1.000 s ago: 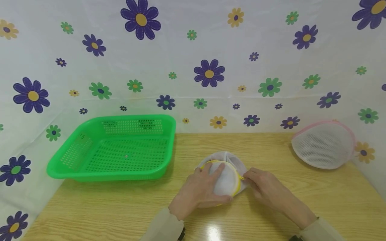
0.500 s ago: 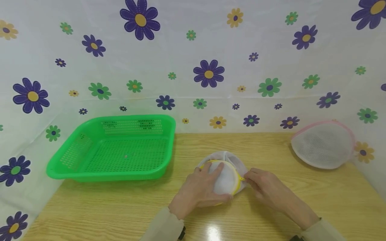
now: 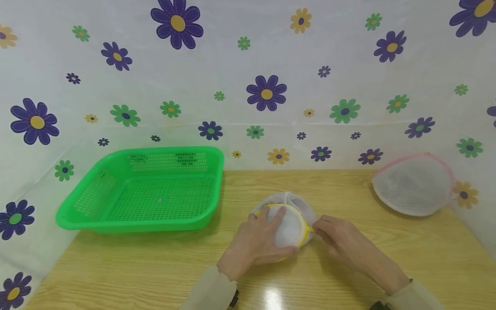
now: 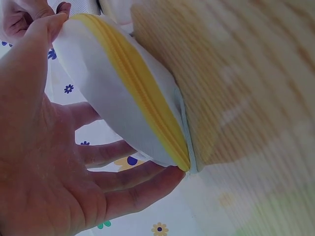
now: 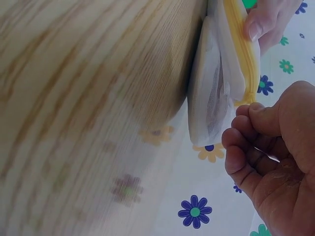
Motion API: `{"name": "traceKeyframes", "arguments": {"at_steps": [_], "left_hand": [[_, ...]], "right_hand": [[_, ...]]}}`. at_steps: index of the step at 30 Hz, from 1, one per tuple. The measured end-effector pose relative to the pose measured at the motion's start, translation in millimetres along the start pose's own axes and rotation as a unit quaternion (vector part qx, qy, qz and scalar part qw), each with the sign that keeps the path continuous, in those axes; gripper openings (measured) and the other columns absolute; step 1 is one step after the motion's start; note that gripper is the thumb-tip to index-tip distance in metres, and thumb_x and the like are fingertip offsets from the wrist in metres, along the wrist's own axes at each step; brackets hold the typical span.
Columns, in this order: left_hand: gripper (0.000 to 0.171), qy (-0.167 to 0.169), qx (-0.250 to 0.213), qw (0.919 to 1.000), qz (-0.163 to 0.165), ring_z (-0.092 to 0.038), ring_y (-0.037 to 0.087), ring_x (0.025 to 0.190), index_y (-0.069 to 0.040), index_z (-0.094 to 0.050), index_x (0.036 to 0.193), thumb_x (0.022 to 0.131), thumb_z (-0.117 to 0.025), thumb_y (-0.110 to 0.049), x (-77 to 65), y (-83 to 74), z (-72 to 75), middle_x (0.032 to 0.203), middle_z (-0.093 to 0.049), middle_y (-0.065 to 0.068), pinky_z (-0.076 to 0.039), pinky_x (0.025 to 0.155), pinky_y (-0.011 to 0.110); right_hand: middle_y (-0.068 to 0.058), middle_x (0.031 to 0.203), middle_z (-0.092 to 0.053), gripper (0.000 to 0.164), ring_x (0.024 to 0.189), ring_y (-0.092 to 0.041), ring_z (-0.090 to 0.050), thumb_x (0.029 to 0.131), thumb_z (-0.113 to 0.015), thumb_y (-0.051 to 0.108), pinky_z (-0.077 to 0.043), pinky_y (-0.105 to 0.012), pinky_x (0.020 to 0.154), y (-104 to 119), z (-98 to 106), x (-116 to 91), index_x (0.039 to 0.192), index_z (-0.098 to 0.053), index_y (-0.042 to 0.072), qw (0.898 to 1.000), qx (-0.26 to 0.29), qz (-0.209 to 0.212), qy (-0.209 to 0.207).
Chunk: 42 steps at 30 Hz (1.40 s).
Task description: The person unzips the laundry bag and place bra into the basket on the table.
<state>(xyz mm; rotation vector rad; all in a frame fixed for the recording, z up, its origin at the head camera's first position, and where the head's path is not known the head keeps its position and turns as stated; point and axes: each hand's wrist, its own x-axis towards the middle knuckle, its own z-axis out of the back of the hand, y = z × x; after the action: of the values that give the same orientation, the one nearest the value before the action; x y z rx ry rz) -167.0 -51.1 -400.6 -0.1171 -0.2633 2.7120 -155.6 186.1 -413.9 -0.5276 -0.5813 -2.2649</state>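
A round white mesh laundry bag (image 3: 288, 230) with a yellow zipper (image 4: 135, 83) around its side lies on the wooden table. My left hand (image 3: 261, 239) spans its top, thumb at the near right edge and fingers bent over the far left side. In the left wrist view the thumb and fingertips grip opposite ends of the bag. My right hand (image 3: 341, 241) pinches the yellow zipper pull (image 5: 250, 98) between thumb and index finger at the bag's right side. The other fingers of that hand are curled. A loose fold of mesh (image 5: 209, 98) spreads out behind and under the bag.
A green plastic basket (image 3: 217, 189) with perforated walls stands at the back left of the table (image 3: 155, 267). Another white mesh bag with pink trim (image 3: 416, 185) lies at the back right. A white flower-printed sheet (image 3: 186, 82) hangs behind the table.
The head view has shifted slightly, moving the whole scene a little left and up. Both hands keep their hold, with no clear movement of the bag or the zipper pull.
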Motion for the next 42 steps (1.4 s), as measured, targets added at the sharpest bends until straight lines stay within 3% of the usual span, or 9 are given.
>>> {"name": "traceKeyframes", "arguments": {"at_steps": [17,42], "left_hand": [[0.100,-0.011,0.011,0.9998,0.008,-0.063,0.039,0.108,-0.026,-0.039,0.158,0.078,-0.061,-0.081,1.1,-0.9,-2.8,0.151,-0.047,0.015,-0.058,0.073,0.044],[0.099,-0.017,0.023,0.9996,0.003,-0.064,0.039,0.107,-0.025,-0.040,0.158,0.079,-0.060,-0.081,2.5,-0.3,-4.3,0.150,-0.049,0.016,-0.058,0.074,0.045]], "right_hand": [[0.004,0.081,-0.066,0.016,0.072,0.002,-0.051,0.086,-0.073,-0.006,-0.051,-0.022,0.062,2.5,1.7,1.5,0.087,-0.070,0.009,0.999,-0.006,-0.031,0.035],[0.005,0.079,-0.064,0.017,0.070,0.002,-0.048,0.085,-0.073,-0.007,-0.049,-0.020,0.061,2.6,2.1,1.5,0.085,-0.069,0.010,0.999,-0.009,-0.020,0.030]]}}
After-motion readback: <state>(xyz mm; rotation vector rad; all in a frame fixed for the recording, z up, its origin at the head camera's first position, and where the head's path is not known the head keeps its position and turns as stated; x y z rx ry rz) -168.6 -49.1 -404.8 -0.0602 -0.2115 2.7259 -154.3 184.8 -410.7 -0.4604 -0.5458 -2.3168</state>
